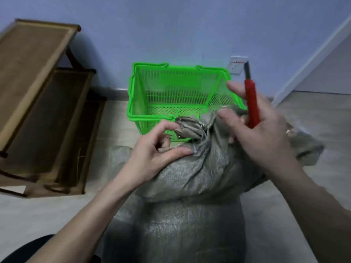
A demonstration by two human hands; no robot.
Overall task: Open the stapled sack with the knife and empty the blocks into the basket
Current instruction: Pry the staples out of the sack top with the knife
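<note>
**Sack neck pinched from both sides, knife blade pointing away from it**

Pale floor (47, 215), blue wall behind, socket (237, 66) low on the wall at 1 o'clock

Grey woven sack (190, 177) lies dead centre, running from 6 o'clock up to the middle of frame, bunched mouth (191, 126) at the far end touching the near rim of the green basket (176, 92). No blocks visible, sack reads as not yet opened; staples too blurred to confirm, only a hint of metal in the folds

Left hand (157, 154): thumb and forefinger curled, pinching the gathered fabric at the mouth's 8 o'clock side

Right hand (266, 133): clamped round the red knife (251, 103), forefinger and thumb also reaching onto the sack fabric at the mouth's 3 o'clock side

Key relation: knife's long axis runs roughly 6–12, blade end (247, 70) up at 12, away from the sack. Mouth sits at about 8 o'clock from the handle, below and left. Judgement: blade has to swing down and toward 8–9 o'clock before it can work the closure. Right hand is the nearer one, left hand's job looks like tensioning the fabric; its fingers would lie close to the cut path

Basket is upright, open side up, nothing visible inside. Wooden shelf unit (38, 111) tipped over at 9 o'clock, well apart
</note>
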